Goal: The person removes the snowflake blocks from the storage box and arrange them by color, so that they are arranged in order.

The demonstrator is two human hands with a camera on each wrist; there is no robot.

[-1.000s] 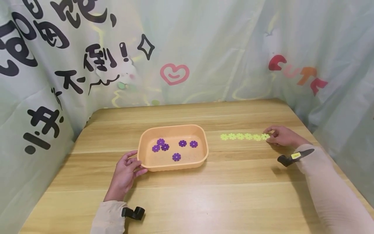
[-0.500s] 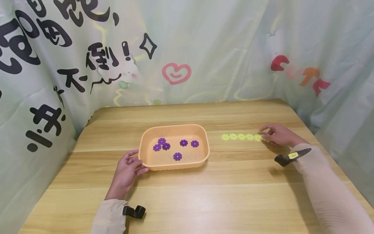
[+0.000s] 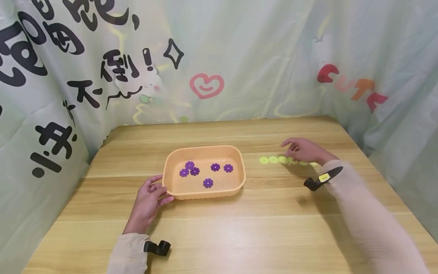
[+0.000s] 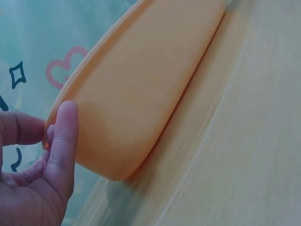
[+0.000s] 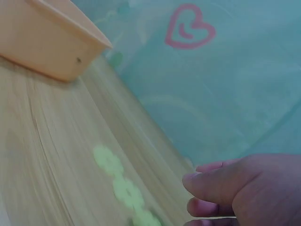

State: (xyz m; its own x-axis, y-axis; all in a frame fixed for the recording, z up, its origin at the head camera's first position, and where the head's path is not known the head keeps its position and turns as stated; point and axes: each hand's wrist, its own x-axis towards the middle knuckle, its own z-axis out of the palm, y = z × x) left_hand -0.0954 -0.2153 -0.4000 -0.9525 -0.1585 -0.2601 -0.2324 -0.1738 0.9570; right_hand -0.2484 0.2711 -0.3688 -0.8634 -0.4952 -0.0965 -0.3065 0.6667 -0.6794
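Note:
At its front left corner, my left hand (image 3: pixel 145 205) pinches the rim of a shallow orange plastic tray (image 3: pixel 205 195). The left wrist view shows a digit lying along the outside wall of the tray (image 4: pixel 136 89). Several purple snowflake-shaped discs (image 3: pixel 208 183) lie inside; three of them are bunched at the left. To the right of the tray is a straight row of yellow snowflake-shaped discs (image 3: pixel 273 160) on the table. Above that row my right hand (image 3: pixel 306 150) hangs with loosely bent fingers and nothing in them, hiding part of the row.
The wooden table (image 3: pixel 219 236) ends at a printed pale curtain (image 3: pixel 246 57) at the back and both sides. Black devices are strapped to both wrists, the left device (image 3: pixel 157 248) near the table's front.
My right hand has come away from the right end of the yellow row and moved left over it, with no disc in its fingers. The left hand and tray have stayed put.

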